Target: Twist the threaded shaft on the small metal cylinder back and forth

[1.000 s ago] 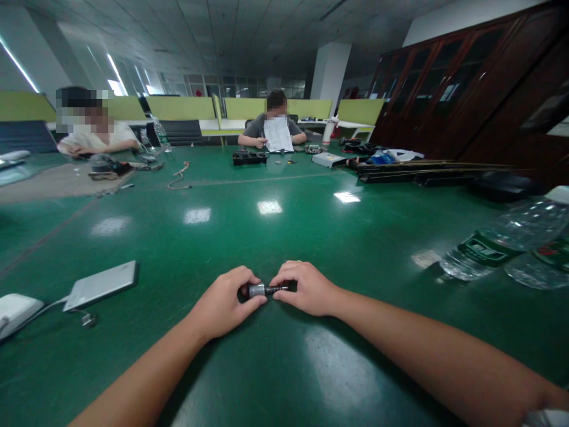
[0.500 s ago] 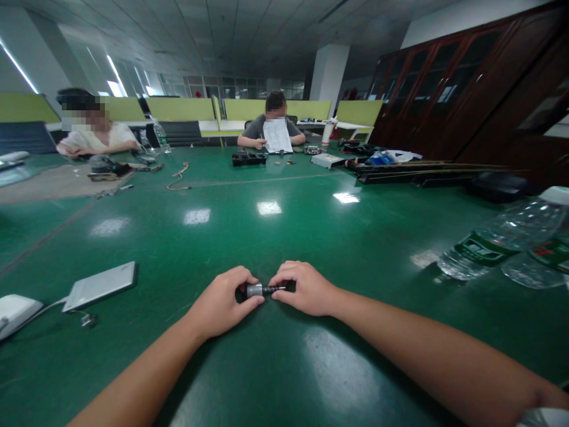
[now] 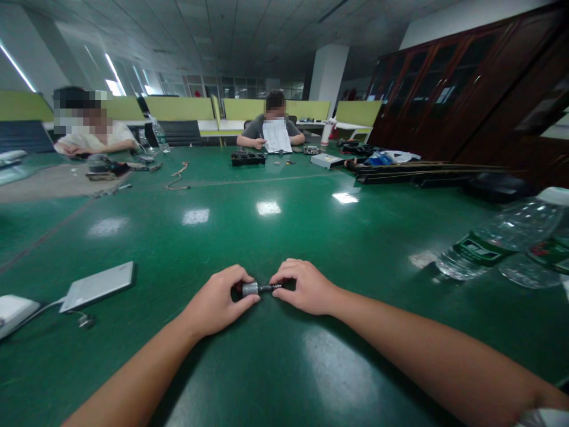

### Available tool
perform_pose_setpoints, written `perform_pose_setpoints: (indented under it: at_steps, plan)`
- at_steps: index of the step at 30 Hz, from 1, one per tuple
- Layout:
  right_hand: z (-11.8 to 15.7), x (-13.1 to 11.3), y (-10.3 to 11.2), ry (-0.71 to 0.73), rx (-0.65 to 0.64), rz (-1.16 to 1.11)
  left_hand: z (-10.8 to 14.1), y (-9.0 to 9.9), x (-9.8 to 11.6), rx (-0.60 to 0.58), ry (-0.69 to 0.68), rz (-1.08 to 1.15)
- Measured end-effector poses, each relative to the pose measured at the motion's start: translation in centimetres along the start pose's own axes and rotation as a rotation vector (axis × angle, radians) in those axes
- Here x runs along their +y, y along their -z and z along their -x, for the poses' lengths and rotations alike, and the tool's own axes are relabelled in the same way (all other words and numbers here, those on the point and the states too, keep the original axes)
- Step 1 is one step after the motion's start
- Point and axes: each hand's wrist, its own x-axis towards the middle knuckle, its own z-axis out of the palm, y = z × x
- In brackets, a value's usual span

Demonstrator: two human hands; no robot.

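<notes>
Thumb and fingers of my left hand close around a small grey metal cylinder, low over the green table. From the cylinder's right end a thin, dark, ribbed shaft points sideways. My right hand pinches the far end of that shaft between thumb and fingertips. A short, slimmer stretch of the shaft shows between the two hands. The left end of the cylinder is hidden in my left palm. How the two parts join is too small to tell.
A flat silver device with a cable lies left, beside a white object. Water bottles stand at right. Across the table are a black tray-like part, dark rails and two seated people, one holding paper.
My left hand and the grey cylinder have shifted slightly left. More of the slim shaft now shows between the cylinder and my right hand, which has barely moved.
</notes>
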Motion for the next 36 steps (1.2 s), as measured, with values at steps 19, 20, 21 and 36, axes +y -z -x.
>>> perform_pose_setpoints:
  at_steps: [19, 20, 21, 36]
  plan:
    - [0.21, 0.3, -0.09, -0.059, 0.053, 0.059, 0.03, 0.09, -0.19, 0.018, -0.014, 0.02]
    - [0.21, 0.3, -0.09, -0.06, 0.054, 0.056, 0.05, 0.11, -0.19, 0.018, -0.015, 0.021]
    - [0.21, 0.29, -0.08, -0.063, 0.056, 0.054, 0.06, 0.14, -0.19, 0.017, -0.016, 0.021]
    - [0.27, 0.43, -0.12, -0.091, 0.054, 0.079, 0.26, 0.42, -0.7, 0.024, -0.019, 0.008]
